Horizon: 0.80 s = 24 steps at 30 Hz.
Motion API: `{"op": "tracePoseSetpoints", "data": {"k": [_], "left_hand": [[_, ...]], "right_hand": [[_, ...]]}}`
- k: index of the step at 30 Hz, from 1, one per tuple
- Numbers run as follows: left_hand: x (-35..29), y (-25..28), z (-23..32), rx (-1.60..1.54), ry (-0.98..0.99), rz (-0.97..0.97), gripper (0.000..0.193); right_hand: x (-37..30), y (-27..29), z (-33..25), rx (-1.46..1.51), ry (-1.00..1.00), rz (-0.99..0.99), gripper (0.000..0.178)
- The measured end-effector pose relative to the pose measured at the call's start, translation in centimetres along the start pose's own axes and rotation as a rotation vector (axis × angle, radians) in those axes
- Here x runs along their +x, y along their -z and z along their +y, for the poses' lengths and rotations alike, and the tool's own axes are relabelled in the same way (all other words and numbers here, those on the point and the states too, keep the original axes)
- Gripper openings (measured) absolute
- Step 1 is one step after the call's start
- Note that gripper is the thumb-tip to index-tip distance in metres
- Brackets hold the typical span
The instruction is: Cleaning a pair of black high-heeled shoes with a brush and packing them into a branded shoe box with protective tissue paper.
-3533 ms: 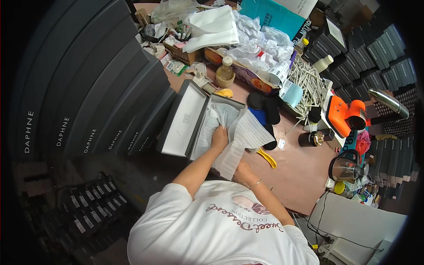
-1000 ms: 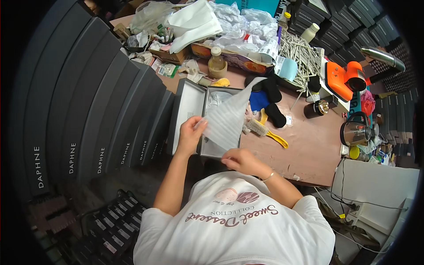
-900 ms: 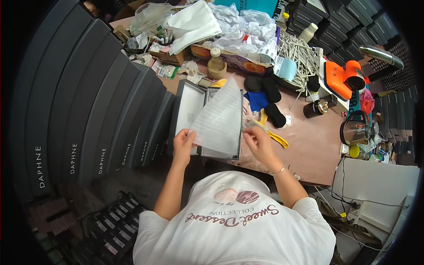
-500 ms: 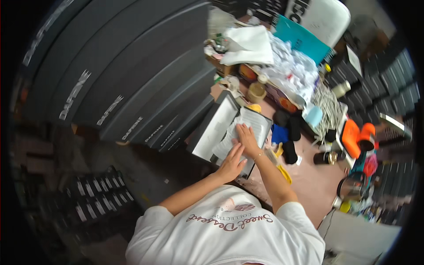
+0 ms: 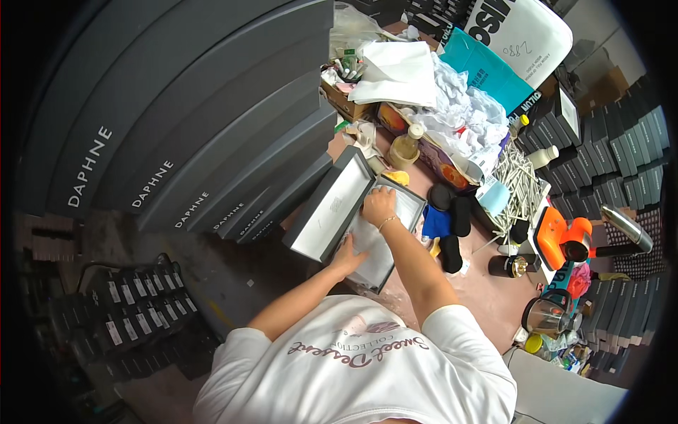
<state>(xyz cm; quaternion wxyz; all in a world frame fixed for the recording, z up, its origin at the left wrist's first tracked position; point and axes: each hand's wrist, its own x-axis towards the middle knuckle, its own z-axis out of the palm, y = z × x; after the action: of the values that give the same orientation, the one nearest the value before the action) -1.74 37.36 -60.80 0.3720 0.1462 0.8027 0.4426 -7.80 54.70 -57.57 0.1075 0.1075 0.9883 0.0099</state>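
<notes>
A grey shoebox [image 5: 386, 263] stands open near the table's front edge, its white-lined lid [image 5: 329, 205] tilted up along the left side. White tissue paper [image 5: 369, 239] covers what lies inside, so the contents are hidden. Toward the far end of the box, my right hand [image 5: 380, 206] presses down with curled fingers, closed on the paper. My left hand [image 5: 347, 257] rests at the near left part of the box, thumb and fingers apart, touching the paper by the left wall.
Large dark grey boxes [image 5: 233, 134] rise on the left. Beyond the shoebox are a jar with a brush [image 5: 404, 148] and a carton of crumpled white paper [image 5: 459, 106]. Black rolled items [image 5: 459, 215], a bundle of white sticks [image 5: 521, 185] and an orange tool [image 5: 558, 237] lie to the right.
Both hands lay flat and close together on the paper before. The right hand has moved to the far end and curled; the left has drawn back toward the near left wall.
</notes>
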Motion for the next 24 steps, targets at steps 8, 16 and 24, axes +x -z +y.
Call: {"op": "tracePoseSetpoints", "data": {"k": [8, 16, 24], "left_hand": [[-7.5, 10.1, 6.6, 0.372, -0.679, 0.453, 0.047], [-3.5, 14.9, 1.4, -0.075, -0.141, 0.196, 0.048], [-3.4, 11.8, 3.3, -0.122, -0.281, 0.223, 0.048]], "right_hand": [[-3.8, 2.6, 0.4, 0.601, 0.134, 0.205, 0.017], [-5.3, 3.1, -10.5, 1.57, -0.172, 0.214, 0.072], [-9.4, 5.2, -5.9, 2.071, -0.315, 0.579, 0.065]]}}
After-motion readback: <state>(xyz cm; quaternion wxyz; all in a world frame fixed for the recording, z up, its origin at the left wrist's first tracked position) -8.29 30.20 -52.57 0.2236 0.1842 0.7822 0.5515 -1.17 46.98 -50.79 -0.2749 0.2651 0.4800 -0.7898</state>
